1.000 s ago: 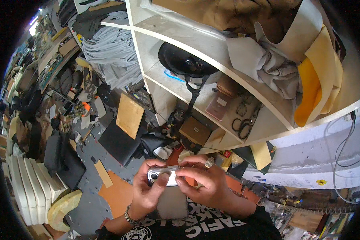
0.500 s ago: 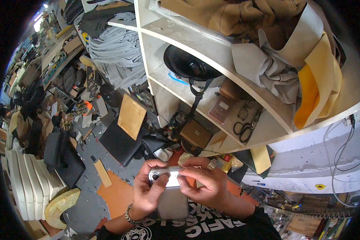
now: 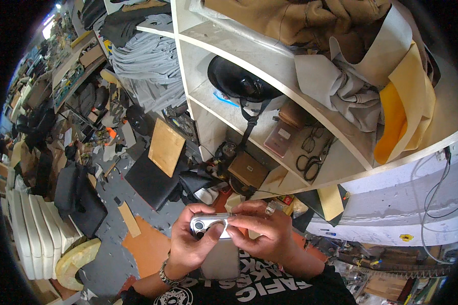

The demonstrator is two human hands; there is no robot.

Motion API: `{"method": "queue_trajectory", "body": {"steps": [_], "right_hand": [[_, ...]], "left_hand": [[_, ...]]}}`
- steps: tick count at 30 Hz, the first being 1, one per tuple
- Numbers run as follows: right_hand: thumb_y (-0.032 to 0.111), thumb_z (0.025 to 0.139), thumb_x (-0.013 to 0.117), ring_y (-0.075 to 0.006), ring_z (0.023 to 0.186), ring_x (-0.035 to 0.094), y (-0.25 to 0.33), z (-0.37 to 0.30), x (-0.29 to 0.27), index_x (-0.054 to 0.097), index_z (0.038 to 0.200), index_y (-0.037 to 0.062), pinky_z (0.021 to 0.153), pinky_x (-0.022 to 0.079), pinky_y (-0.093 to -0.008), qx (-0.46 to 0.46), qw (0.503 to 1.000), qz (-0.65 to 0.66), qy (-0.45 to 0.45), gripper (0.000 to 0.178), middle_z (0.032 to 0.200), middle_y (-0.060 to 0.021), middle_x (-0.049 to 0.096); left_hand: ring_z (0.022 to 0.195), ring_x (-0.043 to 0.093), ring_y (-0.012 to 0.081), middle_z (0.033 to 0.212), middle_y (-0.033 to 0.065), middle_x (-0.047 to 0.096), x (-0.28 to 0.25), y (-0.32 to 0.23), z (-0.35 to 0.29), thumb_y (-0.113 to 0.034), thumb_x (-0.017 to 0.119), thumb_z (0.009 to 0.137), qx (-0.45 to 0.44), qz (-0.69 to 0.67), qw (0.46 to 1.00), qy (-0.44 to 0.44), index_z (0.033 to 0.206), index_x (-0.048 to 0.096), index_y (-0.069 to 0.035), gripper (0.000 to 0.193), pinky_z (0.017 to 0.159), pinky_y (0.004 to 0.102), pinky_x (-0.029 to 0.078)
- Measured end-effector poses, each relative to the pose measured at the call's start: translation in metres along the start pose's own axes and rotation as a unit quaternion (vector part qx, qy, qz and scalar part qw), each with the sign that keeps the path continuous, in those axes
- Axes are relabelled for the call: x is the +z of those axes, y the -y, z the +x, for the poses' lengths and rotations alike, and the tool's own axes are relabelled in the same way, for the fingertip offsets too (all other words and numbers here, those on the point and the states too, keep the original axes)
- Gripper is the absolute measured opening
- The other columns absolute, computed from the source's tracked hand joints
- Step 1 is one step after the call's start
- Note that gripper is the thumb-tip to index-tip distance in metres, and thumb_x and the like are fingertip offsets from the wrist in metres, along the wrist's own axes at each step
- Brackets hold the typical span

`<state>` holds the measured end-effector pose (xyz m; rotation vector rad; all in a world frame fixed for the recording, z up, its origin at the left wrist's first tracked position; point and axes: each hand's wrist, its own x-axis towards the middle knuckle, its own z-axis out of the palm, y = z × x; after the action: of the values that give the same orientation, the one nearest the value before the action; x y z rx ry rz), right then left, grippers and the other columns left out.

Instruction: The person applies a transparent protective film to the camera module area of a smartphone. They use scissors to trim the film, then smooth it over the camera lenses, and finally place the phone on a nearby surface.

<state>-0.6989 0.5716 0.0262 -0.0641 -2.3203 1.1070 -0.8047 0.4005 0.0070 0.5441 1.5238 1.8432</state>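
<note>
In front of my chest, both hands hold a silver-white smartphone (image 3: 204, 220) with dark round camera lenses near its left end. My left hand (image 3: 188, 239) is closed around that end, its thumb lying across the phone's face by the lenses. At the other end, the bent fingers and thumb of my right hand (image 3: 263, 231) pinch the phone's edge. Its upper rim looks clear, like a transparent cover. Just below the phone is a flat greyish translucent piece (image 3: 220, 264); whether it is joined to the phone I cannot tell.
A white shelf unit (image 3: 219, 119) ahead holds a black helmet (image 3: 239, 84), a pinkish phone (image 3: 278, 138), scissors (image 3: 309, 165) and leather sheets (image 3: 407, 101). White padded cushions (image 3: 38, 236) stand at left. A wooden board (image 3: 166, 147) and an orange-brown sheet (image 3: 146, 241) lie among floor scraps.
My left thumb has shifted slightly right and down across the phone, so more of the camera lenses shows. The bright white patch on the phone is smaller. My right hand keeps its pinch.
</note>
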Motion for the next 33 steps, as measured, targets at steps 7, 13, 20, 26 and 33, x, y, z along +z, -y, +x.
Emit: {"method": "queue_trajectory", "body": {"steps": [7,13,20,26,33], "right_hand": [[0.006,0.074,0.086,-0.0235,0.079,0.076,0.0,0.002,-0.002,0.079,0.099,0.0094,0.067,0.06,-0.0302,0.022,0.999,0.028,0.011,0.027,0.101,-0.0155,0.074],[0.009,0.08,0.083,-0.0232,0.077,0.074,0.001,0.001,-0.001,0.076,0.102,0.0123,0.065,0.061,-0.034,0.014,1.0,0.019,0.012,0.024,0.102,-0.008,0.071],[0.011,0.08,0.083,-0.0226,0.076,0.074,0.002,-0.001,-0.001,0.076,0.101,0.0126,0.064,0.061,-0.0335,0.008,1.0,-0.003,0.005,0.022,0.103,-0.007,0.07],[0.011,0.081,0.083,-0.0228,0.075,0.074,-0.001,-0.003,0.002,0.075,0.102,0.0127,0.063,0.061,-0.0337,0.004,1.0,-0.002,-0.001,0.023,0.103,-0.0078,0.07],[0.008,0.084,0.08,-0.0191,0.079,0.075,-0.001,-0.013,-0.002,0.07,0.119,0.0057,0.071,0.06,-0.0304,0.11,0.989,0.102,0.009,0.036,0.106,-0.011,0.071]], "left_hand": [[0.094,0.06,0.0066,0.108,0.004,0.068,0.0,-0.001,0.0,-0.008,0.074,0.095,-0.013,-0.035,0.999,0.003,0.122,0.055,-0.001,0.033,0.084,0.0237,0.05],[0.093,0.061,0.006,0.107,0.0041,0.069,0.0,0.001,0.0,-0.008,0.074,0.095,-0.009,-0.028,1.0,-0.003,0.12,0.057,-0.001,0.031,0.082,0.0231,0.051],[0.089,0.062,0.0055,0.102,0.0035,0.071,0.002,0.003,0.001,-0.01,0.078,0.094,-0.003,-0.01,1.0,-0.014,0.118,0.059,-0.001,0.032,0.078,0.0223,0.052],[0.089,0.062,0.0057,0.101,0.0035,0.071,0.004,0.003,0.002,-0.009,0.079,0.092,-0.009,0.007,0.999,-0.035,0.114,0.061,-0.001,0.03,0.077,0.0228,0.052],[0.087,0.063,0.006,0.099,0.0038,0.072,0.007,0.001,0.003,-0.009,0.08,0.09,-0.014,0.028,0.999,-0.041,0.112,0.063,0.0,0.03,0.075,0.0227,0.052]]}}
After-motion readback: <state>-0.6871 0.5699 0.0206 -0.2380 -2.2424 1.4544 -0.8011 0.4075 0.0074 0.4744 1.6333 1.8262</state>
